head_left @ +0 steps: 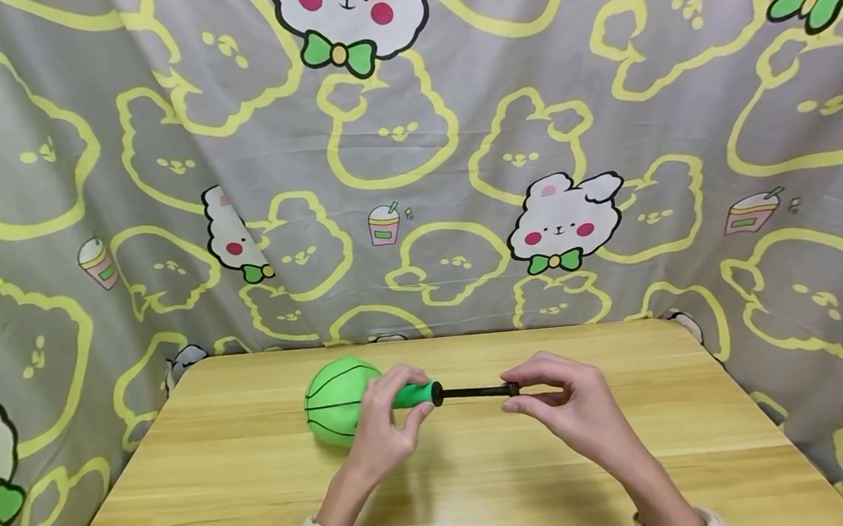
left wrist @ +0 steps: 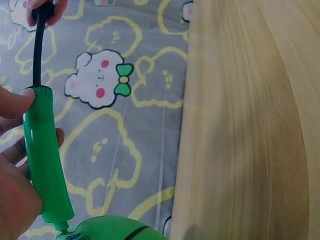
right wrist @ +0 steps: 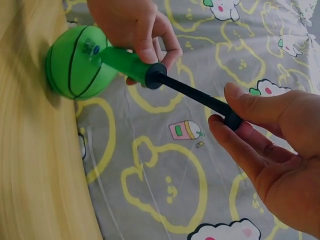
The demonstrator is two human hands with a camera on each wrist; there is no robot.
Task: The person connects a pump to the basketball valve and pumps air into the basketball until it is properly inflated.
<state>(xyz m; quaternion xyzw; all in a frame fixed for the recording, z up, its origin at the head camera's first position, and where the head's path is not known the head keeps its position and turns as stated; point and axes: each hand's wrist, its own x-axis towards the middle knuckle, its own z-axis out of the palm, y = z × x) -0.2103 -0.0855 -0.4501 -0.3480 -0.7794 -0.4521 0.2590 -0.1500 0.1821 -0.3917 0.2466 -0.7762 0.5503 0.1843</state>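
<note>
We note a grey fabric backdrop (head_left: 431, 199) behind the table (head_left: 222, 473) and along both its sides, filling the upper part of the head view. Print: yellow-outlined animal shapes (head_left: 396, 144), white rabbit-like heads (head_left: 556, 216) with red cheeks and green bows, pink drink cups (head_left: 384, 229). We see folds at left and faint horizontal creases. Tabletop: pale wood grain, rounded far corners. Light: we record a pale sheen toward the near edge, diffuse shadows.
</note>
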